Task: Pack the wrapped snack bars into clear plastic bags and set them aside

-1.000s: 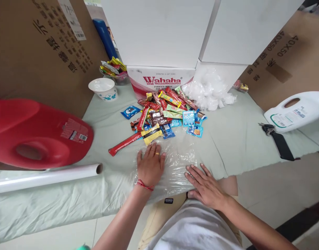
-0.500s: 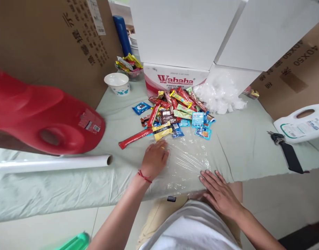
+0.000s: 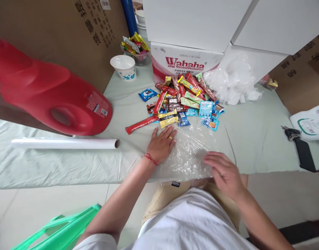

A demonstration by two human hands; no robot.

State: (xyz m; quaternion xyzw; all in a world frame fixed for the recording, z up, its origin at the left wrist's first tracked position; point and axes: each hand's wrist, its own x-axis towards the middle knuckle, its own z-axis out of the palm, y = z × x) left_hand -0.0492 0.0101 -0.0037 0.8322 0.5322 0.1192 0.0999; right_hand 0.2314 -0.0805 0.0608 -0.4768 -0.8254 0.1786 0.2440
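Note:
A sheet of clear plastic film [image 3: 188, 156] lies wrinkled on the table's near edge. My left hand [image 3: 162, 143] rests flat on its left side with fingers spread, palm down. At the right edge of the film is my right hand [image 3: 224, 172], slightly blurred, fingers stretched out; whether it touches the film I cannot tell. Just beyond the left fingertips sits a pile of wrapped snacks, with a yellow packet [image 3: 169, 119] nearest. A long red snack stick [image 3: 141, 125] points out to the left, and a light-blue packet [image 3: 205, 109] lies at the pile's right.
At left are a red jug [image 3: 71, 93] and a white film roll [image 3: 65, 143]. Behind stand a paper cup [image 3: 124, 67], a bowl of snacks [image 3: 138, 52], a Wahaha box [image 3: 185, 62] and crumpled clear plastic [image 3: 234, 81]. Keys [image 3: 291, 132] and a white bottle [image 3: 312, 123] lie right.
My right hand has lifted and shifted up slightly along the film's edge. My left fingers have spread flatter on the film. The view has tilted down, showing more of a green bag.

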